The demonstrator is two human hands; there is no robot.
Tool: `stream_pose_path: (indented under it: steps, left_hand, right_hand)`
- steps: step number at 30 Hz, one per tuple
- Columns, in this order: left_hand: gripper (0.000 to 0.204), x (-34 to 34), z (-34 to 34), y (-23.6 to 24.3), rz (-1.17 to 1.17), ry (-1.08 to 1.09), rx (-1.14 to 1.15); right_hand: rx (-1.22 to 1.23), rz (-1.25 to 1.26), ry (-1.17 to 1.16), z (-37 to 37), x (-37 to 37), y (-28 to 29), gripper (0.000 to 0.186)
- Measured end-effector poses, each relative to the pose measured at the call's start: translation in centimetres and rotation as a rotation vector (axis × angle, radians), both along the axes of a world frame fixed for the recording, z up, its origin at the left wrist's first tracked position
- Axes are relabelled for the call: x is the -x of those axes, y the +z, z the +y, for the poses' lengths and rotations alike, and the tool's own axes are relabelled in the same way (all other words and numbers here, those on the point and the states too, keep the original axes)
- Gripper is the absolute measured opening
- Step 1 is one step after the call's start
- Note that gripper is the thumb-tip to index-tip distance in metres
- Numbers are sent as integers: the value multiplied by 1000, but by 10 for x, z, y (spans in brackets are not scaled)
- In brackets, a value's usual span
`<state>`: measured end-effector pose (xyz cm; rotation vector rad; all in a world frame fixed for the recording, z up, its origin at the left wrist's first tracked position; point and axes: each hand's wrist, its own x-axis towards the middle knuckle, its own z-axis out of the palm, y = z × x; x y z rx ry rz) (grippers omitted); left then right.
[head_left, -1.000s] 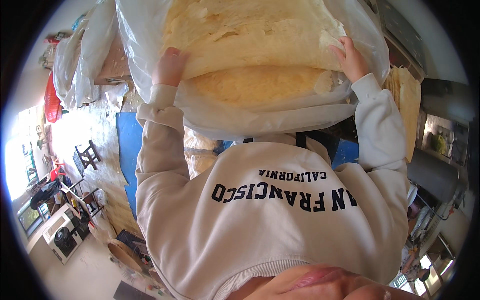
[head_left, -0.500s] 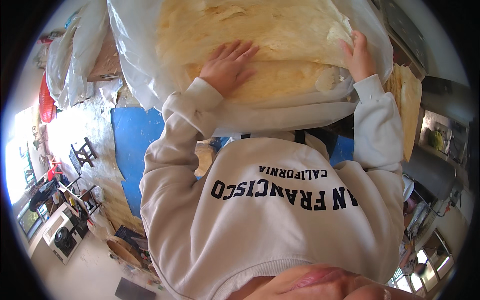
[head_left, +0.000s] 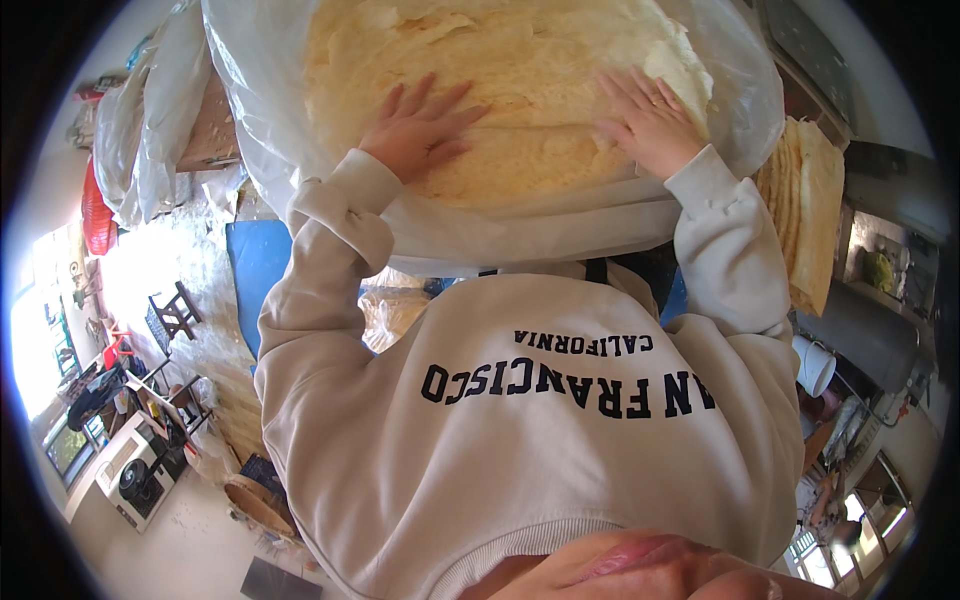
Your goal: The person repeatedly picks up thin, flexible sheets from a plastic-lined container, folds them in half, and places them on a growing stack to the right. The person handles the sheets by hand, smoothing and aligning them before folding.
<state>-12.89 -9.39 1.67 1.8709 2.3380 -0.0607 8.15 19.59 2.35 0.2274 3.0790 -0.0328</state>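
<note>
Thin, pale yellow flatbread-like sheets (head_left: 520, 60) lie layered on clear plastic sheeting (head_left: 560, 240) in front of me. My left hand (head_left: 415, 130) rests flat on the left part of the top sheet, its fingers spread. On the right part, my right hand (head_left: 650, 115) lies with its fingers stretched out, slightly blurred. Neither hand grips anything. Across the sheets between the hands runs a fold or overlapping edge. The plastic surrounds the stack on the left, right and near side.
At the right stands a folded stack of similar yellowish sheets (head_left: 810, 215). Clear plastic bags (head_left: 165, 110) hang at the far left beside a red object (head_left: 98, 205). A dark stool (head_left: 175, 310) and a round basket (head_left: 258, 505) are on the floor at left.
My right hand has let go of the sheet's right edge and moved left onto its surface. My left hand has shifted slightly left. The top sheet now lies flatter over the near side.
</note>
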Motion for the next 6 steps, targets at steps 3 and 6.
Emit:
stream_pose_path:
  steps: [3, 6]
  left_hand:
    - [53, 9, -2, -12, -57, -33, -70]
    - [58, 34, -9, -21, -130, 30, 36]
  right_hand:
    - [118, -40, 100, 22, -1, -4, 67]
    - [313, -159, 97, 43, -4, 7, 70]
